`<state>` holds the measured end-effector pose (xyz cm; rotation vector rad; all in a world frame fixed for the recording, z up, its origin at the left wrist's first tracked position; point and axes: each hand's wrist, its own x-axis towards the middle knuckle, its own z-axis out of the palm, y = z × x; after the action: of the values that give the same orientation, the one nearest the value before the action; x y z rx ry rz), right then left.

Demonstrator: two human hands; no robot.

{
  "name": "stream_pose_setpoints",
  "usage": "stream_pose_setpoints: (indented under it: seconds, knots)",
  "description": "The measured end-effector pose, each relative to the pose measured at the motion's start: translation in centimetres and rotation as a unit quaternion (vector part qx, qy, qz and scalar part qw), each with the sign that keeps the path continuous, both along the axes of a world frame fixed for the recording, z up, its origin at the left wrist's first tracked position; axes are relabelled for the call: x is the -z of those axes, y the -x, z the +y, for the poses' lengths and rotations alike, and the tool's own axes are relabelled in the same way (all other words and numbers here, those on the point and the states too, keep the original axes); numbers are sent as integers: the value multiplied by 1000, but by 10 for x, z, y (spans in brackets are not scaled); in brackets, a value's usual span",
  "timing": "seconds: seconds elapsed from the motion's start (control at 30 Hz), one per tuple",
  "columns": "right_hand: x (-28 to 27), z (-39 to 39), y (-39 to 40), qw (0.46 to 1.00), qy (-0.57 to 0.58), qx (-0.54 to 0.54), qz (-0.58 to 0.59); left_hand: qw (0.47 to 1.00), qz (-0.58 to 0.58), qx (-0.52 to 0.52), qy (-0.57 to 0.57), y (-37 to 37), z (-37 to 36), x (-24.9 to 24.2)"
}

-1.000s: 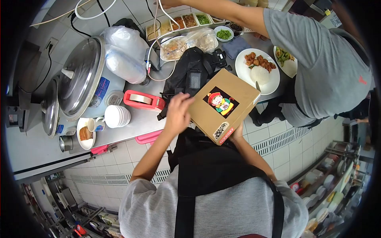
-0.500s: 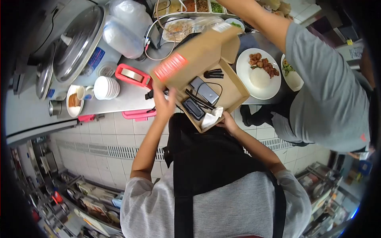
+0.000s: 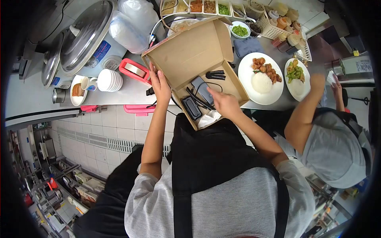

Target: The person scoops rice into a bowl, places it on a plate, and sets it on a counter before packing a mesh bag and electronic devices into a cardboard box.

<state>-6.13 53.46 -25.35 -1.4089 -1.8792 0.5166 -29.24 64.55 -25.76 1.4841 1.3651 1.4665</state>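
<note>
1. The cardboard box [image 3: 190, 59] stands open just beyond both hands, its lid tipped back; keep it level.
2. The left hand [image 3: 158, 84] clasps the box's near-left edge, fingers wrapped around it; hold firm there.
3. The right hand [image 3: 224, 104] reaches into the box with its fingers loosely spread, holding nothing visible.
4. The dark device [image 3: 201, 89] lies just off its fingertips; pinch it clear of the cables [image 3: 214, 74] beyond.

Raised lid [image 3: 190, 51] before crowded counter [image 3: 127, 95]

My left hand [image 3: 160, 85] props the cardboard box [image 3: 190, 55] lid; my right hand [image 3: 224, 104] reaches inside, rice plate [image 3: 260, 73] at three o'clock.
</note>
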Motion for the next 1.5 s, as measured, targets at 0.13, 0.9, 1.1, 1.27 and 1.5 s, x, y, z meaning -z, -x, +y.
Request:
stream_pose_setpoints:
  seconds: [0.13,0.9,1.1,1.27,1.5]
  knots:
    - [20,3,1,969,112,-45,-215,999,-39,35,7,-1,2,-7]
    - [-159,27,-119,927,-254,229,155,926,-126,287,211,21,23,-21]
    - [-164,154,-84,983,115,-110,-93,840,176,455,237,-16,71,2]
    - [-71,168,-61,811,352,-435,-168,902,296,283,139,-19,82,0]
    - [0,243,-84,878,356,131,-291,930,312,125,146,-33,83,17]
